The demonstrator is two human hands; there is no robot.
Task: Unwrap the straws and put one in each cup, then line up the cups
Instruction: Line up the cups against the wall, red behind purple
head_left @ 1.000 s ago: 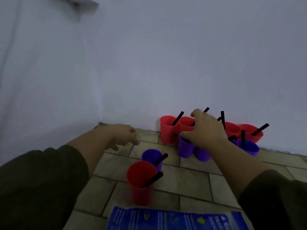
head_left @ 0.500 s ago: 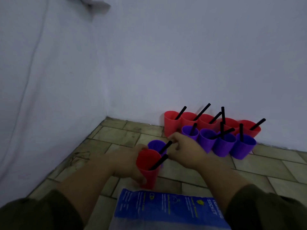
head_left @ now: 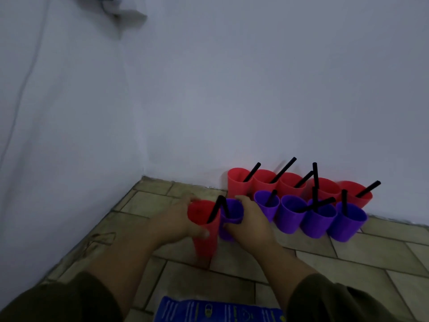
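My left hand [head_left: 173, 223] grips a red cup [head_left: 205, 235] with a black straw in it, raised a little off the tiled floor. Beside it, my right hand [head_left: 251, 223] grips a purple cup [head_left: 231, 217] that also holds a black straw. Both cups touch side by side. Against the wall stands a row of several red cups [head_left: 292, 185], each with a black straw. In front of that row sits a row of several purple cups [head_left: 318, 218] with straws, just right of my right hand.
A white wall [head_left: 232, 89] meets the tiled floor [head_left: 348, 263] right behind the cups, with a second wall on the left forming a corner. A blue printed packet [head_left: 216, 311] lies at the bottom edge between my forearms.
Both hands have closed round the two loose cups and carried them up and back toward the left end of the purple row. The red cup now sits left of the purple one.
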